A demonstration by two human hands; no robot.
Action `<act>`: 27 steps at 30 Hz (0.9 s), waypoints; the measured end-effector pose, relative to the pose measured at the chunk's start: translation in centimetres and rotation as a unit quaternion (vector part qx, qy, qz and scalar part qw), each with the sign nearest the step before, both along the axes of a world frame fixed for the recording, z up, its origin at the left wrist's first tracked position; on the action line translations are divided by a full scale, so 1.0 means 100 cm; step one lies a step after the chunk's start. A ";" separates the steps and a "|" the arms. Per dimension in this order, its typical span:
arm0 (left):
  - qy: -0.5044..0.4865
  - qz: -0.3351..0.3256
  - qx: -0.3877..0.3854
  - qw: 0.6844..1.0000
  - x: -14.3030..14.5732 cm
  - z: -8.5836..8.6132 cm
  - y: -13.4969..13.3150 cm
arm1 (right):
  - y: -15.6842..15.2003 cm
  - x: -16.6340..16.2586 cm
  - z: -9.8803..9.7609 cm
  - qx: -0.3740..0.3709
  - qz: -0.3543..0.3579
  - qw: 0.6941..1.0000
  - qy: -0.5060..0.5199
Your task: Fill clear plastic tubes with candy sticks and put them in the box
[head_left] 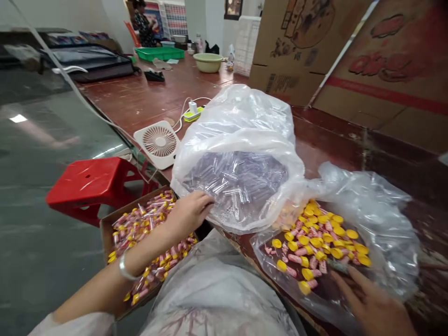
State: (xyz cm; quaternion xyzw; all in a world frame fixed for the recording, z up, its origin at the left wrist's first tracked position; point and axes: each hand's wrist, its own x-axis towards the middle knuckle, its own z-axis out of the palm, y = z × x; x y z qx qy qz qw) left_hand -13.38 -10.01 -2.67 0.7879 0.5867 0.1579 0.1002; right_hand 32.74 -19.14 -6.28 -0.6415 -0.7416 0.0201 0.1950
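My left hand [191,212] reaches to the lower left edge of a big clear plastic bag [241,154] filled with small transparent sleeves; its fingers are curled against the plastic, and whether they pinch it is unclear. My right hand [371,303] lies at the bottom right with its fingers stretched out over a second open plastic bag [367,210]. That bag holds many small pink items with yellow caps [315,245]. A silver bangle sits on my left wrist.
A cardboard box [147,242] of wrapped pink and yellow items sits below the table edge beside a red stool [94,184]. On the red-brown table are a white fan [159,142], a power strip [193,112], cardboard cartons [350,56], a green tray and a bowl. A person stands far back.
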 end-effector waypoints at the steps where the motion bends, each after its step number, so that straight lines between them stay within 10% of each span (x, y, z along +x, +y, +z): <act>1: 0.044 -0.015 0.006 0.999 0.021 0.001 0.013 | -0.001 -0.007 0.002 0.002 -0.002 1.000 -0.011; 9: 0.092 -0.002 -0.001 0.996 0.085 -0.014 0.070 | -0.019 -0.037 0.021 -0.073 -0.016 0.997 -0.018; 14: -0.098 0.019 -0.055 0.993 0.075 -0.002 0.036 | -0.018 -0.051 0.016 -0.094 -0.002 0.995 0.019; 23: -0.328 -0.123 -0.286 0.892 0.113 -0.001 -0.030 | -0.002 -0.063 0.008 -0.096 -0.045 0.991 -0.085; 27: -0.325 -0.156 -0.304 0.882 0.124 -0.003 -0.037 | -0.007 -0.068 0.022 -0.046 -0.068 0.990 0.116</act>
